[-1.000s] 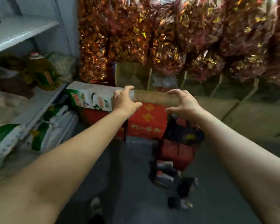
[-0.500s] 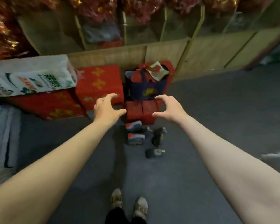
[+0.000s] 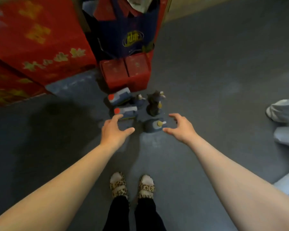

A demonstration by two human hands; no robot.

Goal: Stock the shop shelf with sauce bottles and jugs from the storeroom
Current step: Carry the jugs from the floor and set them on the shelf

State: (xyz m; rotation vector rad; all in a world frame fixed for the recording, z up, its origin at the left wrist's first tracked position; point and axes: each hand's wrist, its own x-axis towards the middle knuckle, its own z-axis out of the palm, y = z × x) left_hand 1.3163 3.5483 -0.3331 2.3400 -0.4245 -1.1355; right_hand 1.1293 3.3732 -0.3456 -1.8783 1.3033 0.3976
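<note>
Leopard slippers (image 3: 132, 186) seen on grey floor (image 3: 215, 72); left hand (image 3: 114, 130) and right hand (image 3: 182, 127) held spread, empty, flanking yellow-capped jug (image 3: 153, 125); red-capped jugs (image 3: 122, 104) and dark bottles (image 3: 154, 102) clustered beyond, before red boxes (image 3: 125, 70)

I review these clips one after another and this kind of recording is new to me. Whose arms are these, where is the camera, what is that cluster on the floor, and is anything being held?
There is no machine here. A person wears a wide-angle camera on the head, looking down, so both bare arms and the slippered feet belong to that person. The left hand and the right hand reach down with spread fingers and hold nothing. Below them on the grey floor stand two red-capped jugs, a dark jug with a yellow cap and some dark bottles. Behind these are small red boxes, a blue bag and large red cartons. At the right edge are someone else's legs.
</note>
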